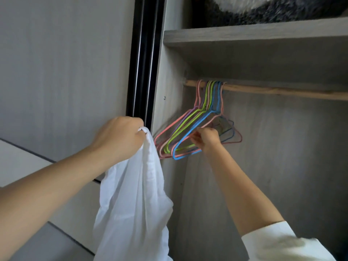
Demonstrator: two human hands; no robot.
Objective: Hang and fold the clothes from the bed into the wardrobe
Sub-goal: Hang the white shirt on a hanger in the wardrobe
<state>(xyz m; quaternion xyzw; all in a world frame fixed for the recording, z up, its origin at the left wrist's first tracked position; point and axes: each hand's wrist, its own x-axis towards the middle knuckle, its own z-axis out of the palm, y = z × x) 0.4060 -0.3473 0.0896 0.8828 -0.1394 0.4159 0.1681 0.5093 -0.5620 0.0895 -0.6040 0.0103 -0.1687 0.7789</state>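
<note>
One view only, worn on the head. Looks forward and slightly upward into an open wardrobe point(263, 129), close enough that both forearms stretch in from the bottom edge. Sits near the rail point(282, 91), with the underside of the shelf point(254, 36) overhead. Wide-angle: bends the door frame point(145, 59) at left. Nothing shared with a second view.

Soft dim daylight, slight blur
</note>
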